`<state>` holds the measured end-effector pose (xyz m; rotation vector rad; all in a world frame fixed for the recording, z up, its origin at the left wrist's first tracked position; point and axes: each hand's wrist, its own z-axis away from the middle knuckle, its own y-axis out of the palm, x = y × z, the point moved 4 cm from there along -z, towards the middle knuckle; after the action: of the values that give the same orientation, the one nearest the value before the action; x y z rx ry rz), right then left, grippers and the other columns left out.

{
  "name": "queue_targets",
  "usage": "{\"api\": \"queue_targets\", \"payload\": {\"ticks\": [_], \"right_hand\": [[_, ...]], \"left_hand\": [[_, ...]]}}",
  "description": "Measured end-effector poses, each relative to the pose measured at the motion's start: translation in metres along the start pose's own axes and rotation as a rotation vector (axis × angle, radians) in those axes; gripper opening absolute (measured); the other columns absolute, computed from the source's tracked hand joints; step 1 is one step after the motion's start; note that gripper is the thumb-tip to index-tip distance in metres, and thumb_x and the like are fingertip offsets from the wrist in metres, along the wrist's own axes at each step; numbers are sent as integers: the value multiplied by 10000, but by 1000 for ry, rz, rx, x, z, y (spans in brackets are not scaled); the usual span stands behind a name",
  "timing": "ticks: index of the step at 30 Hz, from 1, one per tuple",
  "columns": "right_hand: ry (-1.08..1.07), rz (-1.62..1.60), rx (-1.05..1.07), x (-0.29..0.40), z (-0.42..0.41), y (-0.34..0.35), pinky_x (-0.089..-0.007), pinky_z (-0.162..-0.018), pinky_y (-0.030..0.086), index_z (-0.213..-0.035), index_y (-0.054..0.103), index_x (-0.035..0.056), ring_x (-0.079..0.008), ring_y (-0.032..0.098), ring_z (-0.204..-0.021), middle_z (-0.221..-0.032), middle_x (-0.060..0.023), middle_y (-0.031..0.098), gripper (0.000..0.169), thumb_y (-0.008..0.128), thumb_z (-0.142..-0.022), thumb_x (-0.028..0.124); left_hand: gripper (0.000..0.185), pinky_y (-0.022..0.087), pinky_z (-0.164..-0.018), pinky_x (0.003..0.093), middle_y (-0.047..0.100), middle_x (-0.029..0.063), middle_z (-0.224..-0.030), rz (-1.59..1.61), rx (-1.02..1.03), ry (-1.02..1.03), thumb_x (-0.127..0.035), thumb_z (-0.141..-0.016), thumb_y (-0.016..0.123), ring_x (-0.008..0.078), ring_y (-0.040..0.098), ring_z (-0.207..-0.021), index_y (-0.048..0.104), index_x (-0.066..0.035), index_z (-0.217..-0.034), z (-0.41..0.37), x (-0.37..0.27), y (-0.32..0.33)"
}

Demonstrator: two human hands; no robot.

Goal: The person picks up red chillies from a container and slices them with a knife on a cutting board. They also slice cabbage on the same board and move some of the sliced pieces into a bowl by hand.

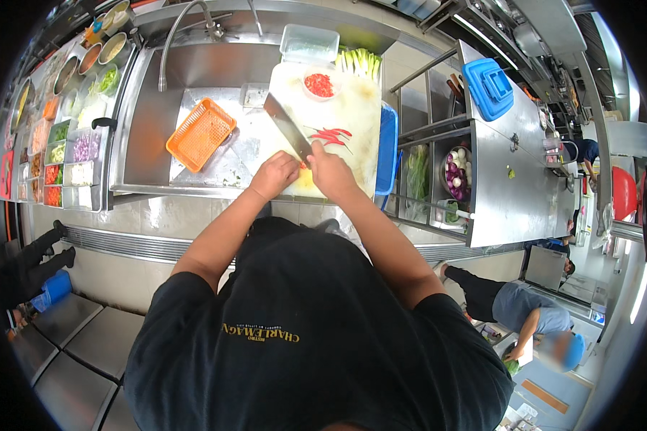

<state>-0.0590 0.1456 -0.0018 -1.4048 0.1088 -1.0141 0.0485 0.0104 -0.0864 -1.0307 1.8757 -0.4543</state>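
My right hand (331,171) grips a broad-bladed kitchen knife (288,126), its blade slanting to the far left over a white cutting board (356,110). Close by the blade, my left hand (276,175) is bunched on the near left part of the board. Bits of cut red chilli (303,165) show at its fingertips; the fingers hide the rest. Several whole red chillies (331,134) lie beyond my right hand. A clear tub of chopped red chilli (318,86) stands at the board's far end. Yellowish residue marks the near edge.
An orange plastic basket (202,134) sits in the steel sink (145,118) on the left, under a tap (163,75). Behind the board are an empty clear container (309,43) and green stalks (360,62). A blue bin (387,151) adjoins the right edge. A person (528,312) works at right.
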Motion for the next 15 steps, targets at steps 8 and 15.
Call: {"api": "queue_targets", "payload": {"ticks": [8,15], "right_hand": [[8,17,6,6,23,-10,-658,-803,563,-1217,479,45,-541,748,-895,-918,-286,768,216,528,-1182,252],[30,69,50,11,23,-6,-640,-808,579,-1213,484,41,-519,767,-924,-928,-285,772,199,529,-1177,232]], "left_hand": [[135,607,-885,427,712,98,-997,97,-53,-80,-4,-849,815,315,689,-970,758,-44,-965,-1,1,-8],[108,599,-876,435,678,98,-967,57,-11,-89,-23,-858,801,323,663,-964,751,-42,-952,-1,0,-3]]}}
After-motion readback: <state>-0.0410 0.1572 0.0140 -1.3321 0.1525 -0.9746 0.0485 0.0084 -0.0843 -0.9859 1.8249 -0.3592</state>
